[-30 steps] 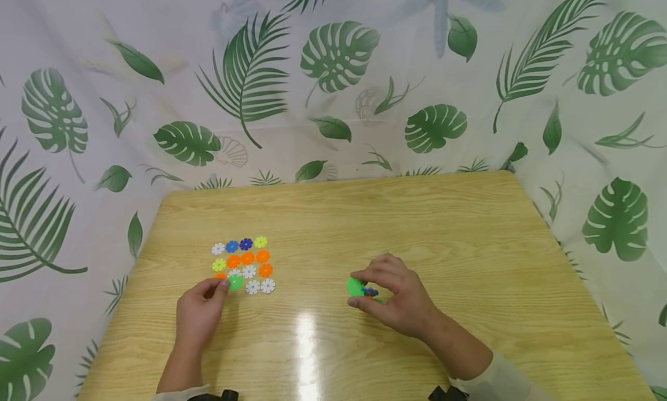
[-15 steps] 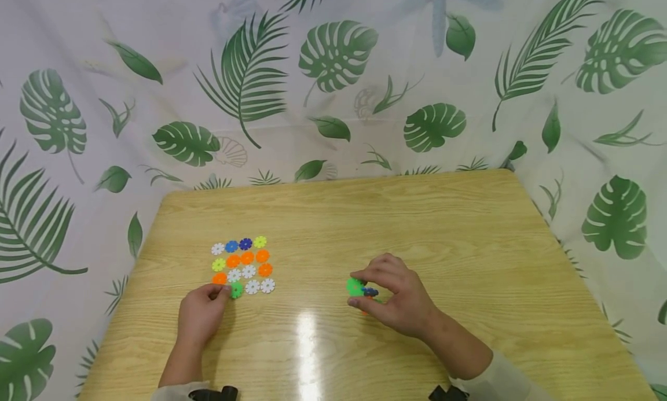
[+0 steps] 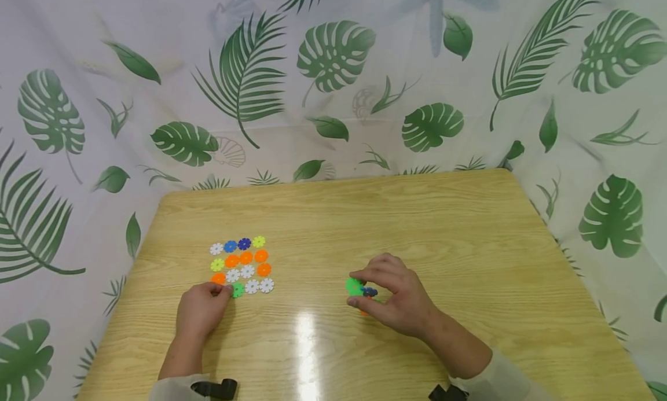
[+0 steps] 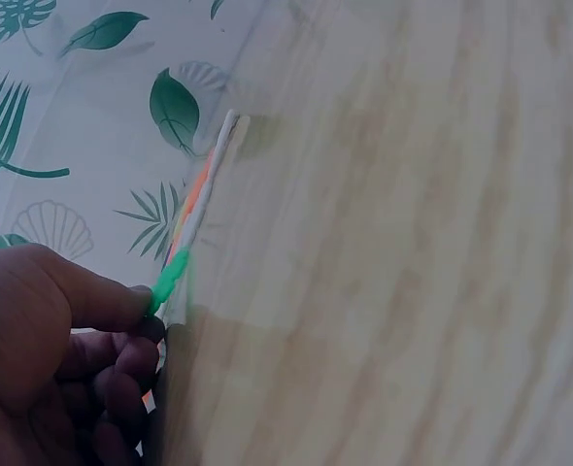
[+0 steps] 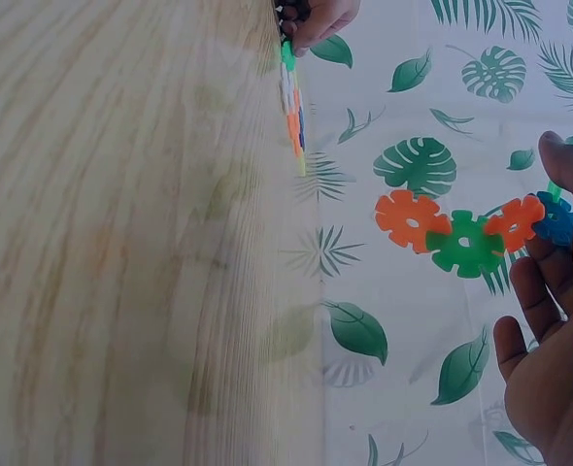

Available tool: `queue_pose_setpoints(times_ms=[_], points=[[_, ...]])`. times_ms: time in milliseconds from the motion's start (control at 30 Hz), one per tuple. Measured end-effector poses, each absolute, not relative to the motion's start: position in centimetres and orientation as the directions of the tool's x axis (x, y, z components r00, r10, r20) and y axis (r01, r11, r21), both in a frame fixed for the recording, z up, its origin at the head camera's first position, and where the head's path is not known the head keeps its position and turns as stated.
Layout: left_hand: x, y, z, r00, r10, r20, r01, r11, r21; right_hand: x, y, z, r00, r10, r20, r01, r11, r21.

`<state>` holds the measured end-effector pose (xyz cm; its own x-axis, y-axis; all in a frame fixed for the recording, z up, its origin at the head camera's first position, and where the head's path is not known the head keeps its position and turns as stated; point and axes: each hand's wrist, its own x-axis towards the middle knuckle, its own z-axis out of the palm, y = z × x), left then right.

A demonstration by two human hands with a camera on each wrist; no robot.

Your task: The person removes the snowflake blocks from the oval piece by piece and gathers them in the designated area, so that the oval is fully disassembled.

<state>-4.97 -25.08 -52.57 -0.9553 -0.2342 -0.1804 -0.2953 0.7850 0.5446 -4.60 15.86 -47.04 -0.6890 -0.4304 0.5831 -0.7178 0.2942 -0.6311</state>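
Note:
My left hand (image 3: 202, 309) is at the near left corner of a block of flat notched interlocking discs. Its thumb and forefinger pinch a green disc (image 3: 238, 290) by the edge, beside a white disc (image 3: 252, 286); the left wrist view shows this green disc (image 4: 170, 280) edge-on, low at the tabletop. To the right, my right hand (image 3: 398, 297) holds a joined chain of discs above the table between thumb and fingers. In the right wrist view an orange disc (image 5: 408, 221), a green disc (image 5: 464, 243) and a blue disc (image 5: 556, 221) belong to this chain; the hand hides part of it.
Rows of white, blue, yellow and orange discs (image 3: 246, 257) lie flat at the left of the wooden table (image 3: 333, 227). A leaf-patterned cloth (image 3: 365, 71) hangs behind the table and along its sides.
My left hand has brought the green disc down and slightly nearer, from over the orange and white discs to the front row beside the white ones. The right hand stays nearly still.

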Motion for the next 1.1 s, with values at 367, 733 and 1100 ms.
queue_pose_setpoints(times_ms=[367, 733, 1100], points=[[-4.9, -25.0, -52.6, -0.954, -0.252, -0.164, -0.300, 0.790, 0.535, -4.4, 15.6, -47.0, -0.673, -0.428, 0.603, -0.733, 0.271, -0.624], [-4.4, -23.9, -52.3, -0.961, -0.248, -0.125, -0.275, 0.781, 0.560, -4.5, 15.7, -47.0, -0.660, -0.423, 0.621, -0.747, 0.279, -0.603], [-4.1, -18.8, -50.9, -0.997, -0.072, 0.040, -0.018, 0.668, 0.744, -4.6, 15.3, -46.9, -0.677, -0.428, 0.599, -0.730, 0.291, -0.618]])
